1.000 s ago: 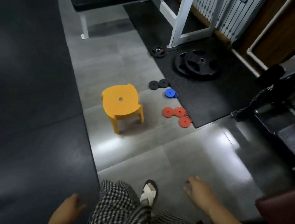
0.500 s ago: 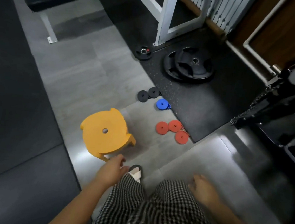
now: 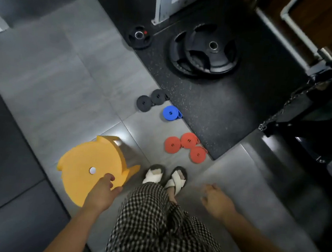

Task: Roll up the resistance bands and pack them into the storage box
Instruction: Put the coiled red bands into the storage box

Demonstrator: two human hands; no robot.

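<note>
"Packing looks like the step in hand, then? Where are the bands?"

"On the grey tiled floor (image 3: 75, 77), all wound into flat coils, so I judge the rolling done. A pair of black rolled bands (image 3: 144, 103) touch each other beside the speckled black rubber mat (image 3: 222, 114). The blue rolled band (image 3: 170, 113) lies near them at the mat's edge. Three red rolled bands (image 3: 189, 140) cluster nearer the feet, touching one another."

"And the storage box?"

"Not in view. I cannot say where it stands."

"What are the hands doing?"

"The left hand (image 3: 103, 192) is on the round yellow plastic stool (image 3: 85, 165), with bent fingers on the seat and the thumb at the rim. As far as I can judge, it is grasping the edge. The right hand (image 3: 214, 202) hangs free above the floor, fingers loosely curled, holding nothing. The white cross-strap sandals (image 3: 154, 175) stand between the stool and the red coils."

"So what does the next move call for?"

"Probably settling the stool close to the coils, then reaching forward and down. The red ones are nearest the right hand. Each coil wants a pinch across its flat faces, or the loose tail may unwind, and the blue one shows a tail sticking out. A box must also be found or brought."

"Anything in the way?"

"No. The large black weight plates (image 3: 210, 49) lie well apart, farther up the mat."
</note>
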